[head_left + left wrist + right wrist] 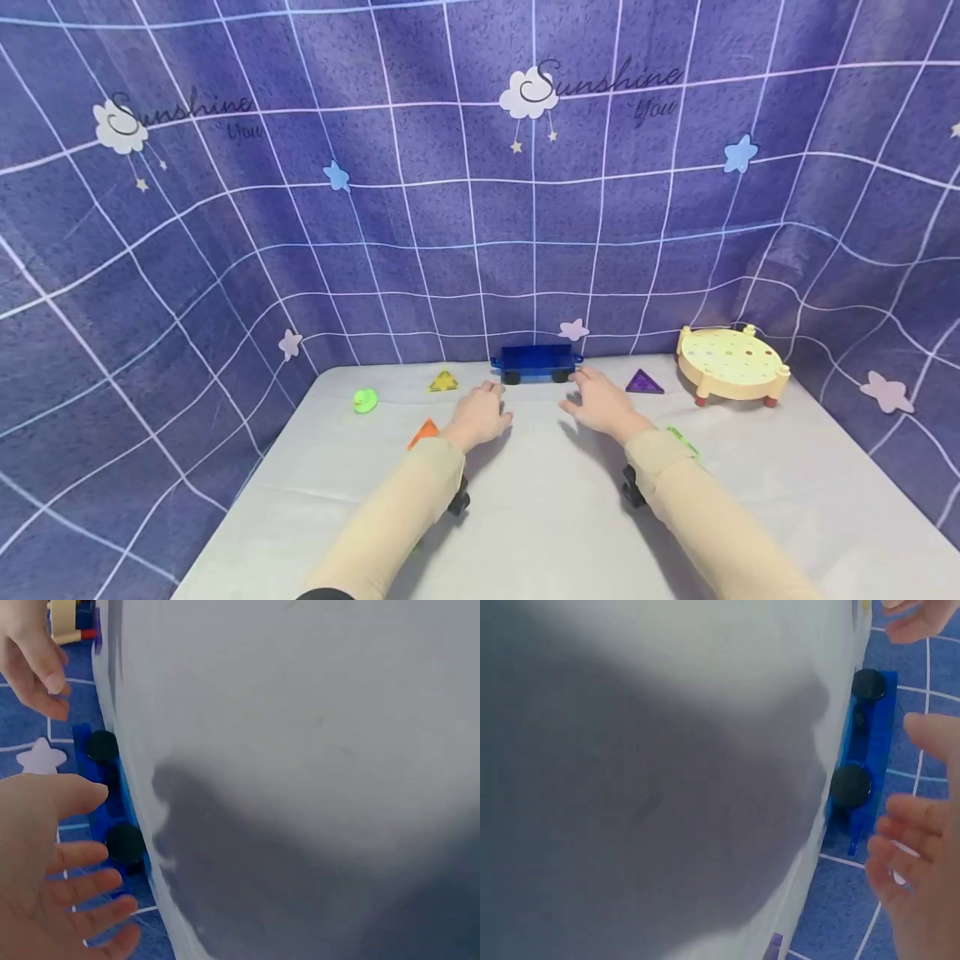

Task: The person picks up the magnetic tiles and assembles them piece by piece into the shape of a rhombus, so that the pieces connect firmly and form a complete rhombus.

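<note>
A blue toy wagon with black wheels stands at the table's back edge, against the curtain. My left hand hovers just in front of its left end, fingers spread and relaxed, holding nothing. On the other side, my right hand is near the wagon's right end with loosely bent fingers and nothing in them. Both wrist views show a gap between the fingers and the wagon. An orange triangle tile lies beside the left wrist, partly covered by the arm. By the right wrist lies a green tile.
A yellow triangle tile and a green toy duck lie at the back left. To the right are a purple triangle tile and a round cream toy table with red-tipped legs. A blue gridded curtain rises behind.
</note>
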Demonstrator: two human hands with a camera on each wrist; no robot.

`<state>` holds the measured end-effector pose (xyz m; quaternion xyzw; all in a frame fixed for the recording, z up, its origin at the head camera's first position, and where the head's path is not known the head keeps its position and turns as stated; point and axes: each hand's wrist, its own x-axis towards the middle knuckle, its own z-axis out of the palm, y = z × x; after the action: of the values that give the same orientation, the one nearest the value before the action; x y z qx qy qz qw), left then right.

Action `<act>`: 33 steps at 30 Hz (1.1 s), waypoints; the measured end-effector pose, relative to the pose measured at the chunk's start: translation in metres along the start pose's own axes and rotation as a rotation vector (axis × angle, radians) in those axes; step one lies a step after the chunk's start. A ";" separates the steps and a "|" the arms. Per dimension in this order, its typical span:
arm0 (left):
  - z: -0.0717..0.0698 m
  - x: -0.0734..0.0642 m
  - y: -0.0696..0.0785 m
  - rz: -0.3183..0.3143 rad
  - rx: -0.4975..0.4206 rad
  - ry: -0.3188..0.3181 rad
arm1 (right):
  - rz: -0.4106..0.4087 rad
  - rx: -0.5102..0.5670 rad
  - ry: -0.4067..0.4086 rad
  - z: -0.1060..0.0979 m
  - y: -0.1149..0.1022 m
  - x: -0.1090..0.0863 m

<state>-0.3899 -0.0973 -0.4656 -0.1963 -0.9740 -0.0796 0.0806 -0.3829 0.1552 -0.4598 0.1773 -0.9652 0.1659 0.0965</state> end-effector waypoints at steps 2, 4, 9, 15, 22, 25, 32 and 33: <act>-0.001 -0.003 0.001 0.064 -0.026 0.015 | -0.075 0.012 0.017 -0.001 0.000 -0.003; -0.004 -0.007 0.002 0.111 -0.052 0.018 | -0.142 0.033 0.016 -0.002 -0.001 -0.006; -0.010 -0.021 0.006 0.189 -0.074 0.006 | -0.238 0.078 -0.058 -0.003 -0.006 -0.014; -0.014 -0.041 0.005 0.239 -0.113 0.012 | -0.289 0.098 -0.109 0.001 -0.014 -0.023; -0.016 -0.062 -0.004 0.264 -0.164 0.025 | -0.352 0.121 -0.118 0.006 -0.031 -0.035; -0.016 -0.071 -0.012 0.271 -0.186 0.036 | -0.377 0.118 -0.124 0.009 -0.039 -0.038; -0.022 -0.090 -0.030 0.280 -0.249 0.048 | -0.439 0.126 -0.164 0.016 -0.057 -0.045; -0.023 -0.092 -0.033 0.280 -0.261 0.050 | -0.445 0.112 -0.171 0.017 -0.059 -0.045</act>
<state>-0.3161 -0.1658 -0.4648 -0.3367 -0.9163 -0.1979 0.0890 -0.3212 0.1110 -0.4699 0.4040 -0.8964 0.1783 0.0387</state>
